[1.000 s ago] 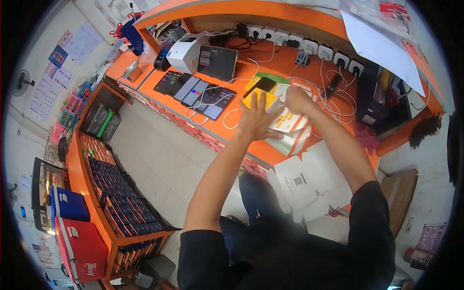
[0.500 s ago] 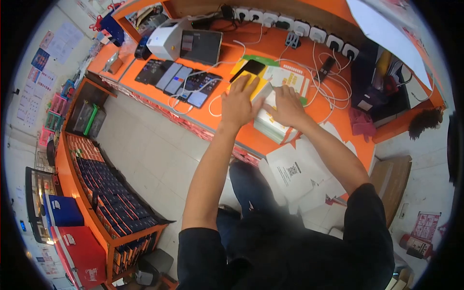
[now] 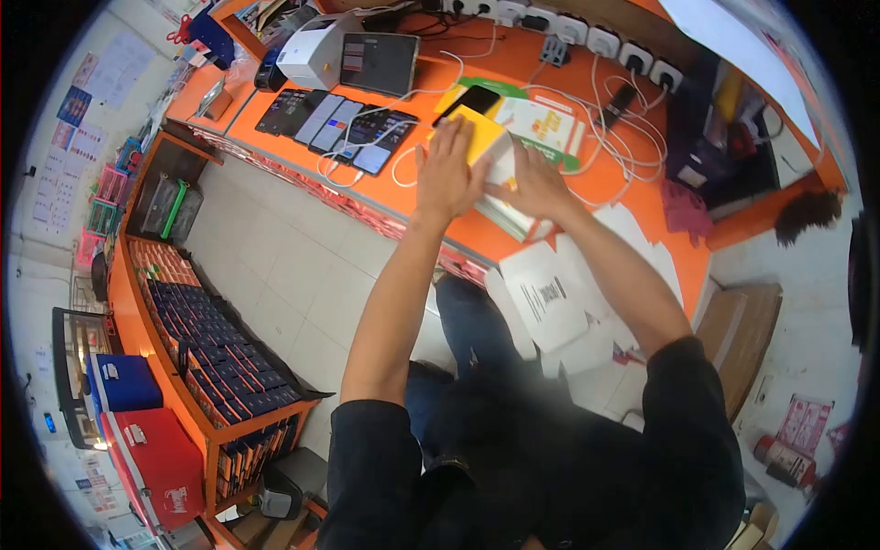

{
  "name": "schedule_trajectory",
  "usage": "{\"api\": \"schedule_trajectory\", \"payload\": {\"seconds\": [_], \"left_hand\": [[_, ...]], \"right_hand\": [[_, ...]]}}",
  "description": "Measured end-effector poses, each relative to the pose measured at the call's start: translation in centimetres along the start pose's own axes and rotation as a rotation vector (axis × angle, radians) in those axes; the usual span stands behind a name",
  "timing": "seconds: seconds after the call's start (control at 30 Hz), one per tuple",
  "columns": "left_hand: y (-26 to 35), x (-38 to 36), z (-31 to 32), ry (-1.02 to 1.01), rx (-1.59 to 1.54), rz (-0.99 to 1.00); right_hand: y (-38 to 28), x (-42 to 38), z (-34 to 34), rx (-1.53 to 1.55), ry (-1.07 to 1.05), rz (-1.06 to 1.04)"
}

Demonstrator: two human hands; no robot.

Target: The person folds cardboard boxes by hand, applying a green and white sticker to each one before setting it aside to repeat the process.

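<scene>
A thick yellow and white block [image 3: 490, 136], perhaps a box or stacked papers, is tilted between my two hands over the orange counter [image 3: 440, 215]. The fingers of my left hand [image 3: 449, 172] press on its yellow face from the left. My right hand [image 3: 539, 188] grips its white side from the right, thumb toward my left thumb. Under my hands lies a stack of white sheets [image 3: 515, 218], partly hidden. Just behind the block are a black phone [image 3: 475, 103] and a green and white card [image 3: 541, 124].
Several phones and tablets [image 3: 339, 128] with white cables lie to the left, near a white printer [image 3: 316, 53] and a dark tablet [image 3: 379, 64]. Chargers [image 3: 570, 29] line the back. Loose white papers [image 3: 550, 298] hang over the front edge at the right.
The yellow and white block has tilted up between my hands, and more of its yellow face shows. Less of the stack below is visible. The view has shifted slightly.
</scene>
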State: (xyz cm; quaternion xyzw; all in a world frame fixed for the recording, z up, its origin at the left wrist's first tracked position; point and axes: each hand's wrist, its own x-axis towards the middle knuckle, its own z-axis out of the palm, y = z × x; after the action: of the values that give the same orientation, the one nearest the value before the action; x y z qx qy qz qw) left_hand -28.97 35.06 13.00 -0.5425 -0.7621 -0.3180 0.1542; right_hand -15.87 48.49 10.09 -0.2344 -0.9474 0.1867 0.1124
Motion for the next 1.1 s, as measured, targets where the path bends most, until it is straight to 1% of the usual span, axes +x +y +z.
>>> {"api": "schedule_trajectory", "payload": {"seconds": [0.03,0.07,0.1,0.17,0.23,0.3,0.37,0.4,0.43,0.47,0.5,0.57,0.6,0.63,0.67,0.7,0.77,0.8,0.83,0.87,0.9,0.93,0.97,1.0,1.03,1.07,1.1], "left_hand": [[0.3,-1.0,0.5,0.026,-0.024,-0.053],[0.5,-2.3,1.0,0.116,-0.081,0.016],[2.2,-3.5,0.2,0.113,-0.089,0.030],[7.3,-8.5,-2.5,0.220,-0.352,-0.180],[10.7,-14.0,-4.1,0.216,-0.455,-0.422],[13.3,-18.7,-4.0,0.057,-0.459,-0.876],[14.5,-21.4,-2.5,-0.198,-0.647,-1.076],[14.9,-22.4,-1.4,-0.187,-0.649,-1.071],[15.3,-22.7,-0.5,-0.267,-0.685,-0.919],[15.4,-23.0,0.3,-0.344,-0.714,-0.762],[15.7,-22.8,0.2,-0.338,-0.708,-0.752],[16.1,-22.0,0.2,-0.367,-0.655,-0.820],[16.3,-21.8,0.5,-0.354,-0.659,-0.812],[16.6,-21.8,0.7,-0.320,-0.621,-0.759],[16.8,-22.0,0.8,-0.286,-0.584,-0.710],[17.1,-21.6,0.3,-0.275,-0.590,-0.711],[17.8,-20.5,-1.1,-0.373,-0.674,-0.854],[18.0,-20.5,-1.3,-0.370,-0.684,-0.861],[18.1,-20.5,-1.5,-0.414,-0.719,-0.918],[18.0,-20.5,-1.7,-0.452,-0.750,-0.971],[17.2,-21.6,-0.4,-0.443,-0.754,-0.972],[15.9,-23.6,2.3,-0.431,-0.663,-0.899],[14.9,-24.2,3.7,-0.419,-0.571,-0.818],[15.2,-23.3,2.2,-0.416,-0.571,-0.807],[16.1,-22.0,-0.7,-0.546,-0.360,-0.751],[17.0,-20.7,-3.2,-0.668,-0.146,-0.687],[17.7,-19.9,-4.5,-0.674,-0.145,-0.678]], "right_hand": [[0.0,0.3,-0.7,0.033,-0.035,0.018],[0.7,0.0,-1.7,-0.047,0.008,-0.035],[1.0,-0.3,-3.5,-0.134,0.054,-0.092],[3.0,-2.7,-7.1,0.252,0.547,-0.252],[6.0,-7.9,-10.1,0.531,0.571,0.020],[11.0,-13.1,-9.0,0.204,0.484,0.317],[14.9,-17.4,-4.0,-0.334,0.263,0.449],[12.9,-19.1,-4.1,-0.276,0.228,0.512],[11.0,-19.6,-4.4,-0.214,0.197,0.571],[10.9,-19.4,-4.7,-0.211,0.212,0.561],[10.9,-19.6,-4.7,-0.241,0.240,0.517],[11.0,-20.0,-4.6,-0.271,0.277,0.475],[10.8,-19.5,-5.0,-0.228,0.310,0.374],[10.6,-19.6,-5.3,-0.187,0.332,0.274],[9.9,-19.5,-5.0,-0.193,0.303,0.273],[9.3,-19.5,-4.7,-0.202,0.304,0.263],[8.7,-19.9,-3.5,-0.279,0.181,0.282],[8.5,-20.1,-3.1,-0.197,0.202,0.240],[8.5,-20.6,-3.0,-0.205,0.193,0.238],[8.5,-20.8,-3.2,-0.163,0.247,0.198],[8.3,-20.7,-3.5,-0.119,0.305,0.156],[8.9,-20.3,-4.2,-0.121,0.309,0.150],[10.6,-19.6,-5.4,-0.014,0.215,0.201],[12.1,-19.4,-6.4,0.094,0.119,0.254],[13.3,-19.5,-6.8,0.095,0.128,0.259],[14.6,-19.6,-7.1,0.310,0.198,0.298],[15.4,-19.8,-7.1,0.526,0.266,0.336]]}}
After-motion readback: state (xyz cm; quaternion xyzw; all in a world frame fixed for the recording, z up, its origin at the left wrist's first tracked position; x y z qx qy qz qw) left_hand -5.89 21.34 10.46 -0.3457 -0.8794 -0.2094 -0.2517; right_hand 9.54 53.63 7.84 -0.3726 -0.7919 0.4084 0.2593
